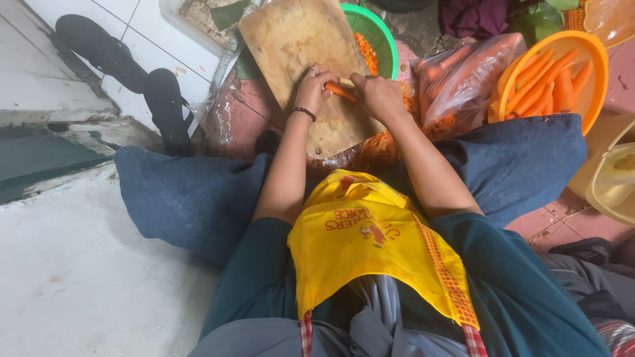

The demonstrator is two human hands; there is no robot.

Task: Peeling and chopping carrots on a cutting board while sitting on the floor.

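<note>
A pair of black sandals (132, 73) lies at left. On the worn wooden chopping board (291, 39), the left hand (312, 89) pinches a peeled orange carrot (340, 91); the right hand's (377, 96) grip is closed, contents unclear. Beyond, a green plastic colander (383, 33) holds carrot pieces; an orange plastic basket (595, 59) holds whole carrots.

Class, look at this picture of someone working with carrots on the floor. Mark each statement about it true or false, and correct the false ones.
1. Both hands are on one carrot over a wooden cutting board. True: the left hand and right hand hold the carrot over the cutting board.
2. The orange basket is empty. False: the orange basket holds whole carrots.
3. A dark band sits on the left wrist. True: the band is there.
4. The apron is blue. False: the apron is yellow.
5. The green basket lies beside the person's knee. False: the green basket sits beyond the board.
</note>
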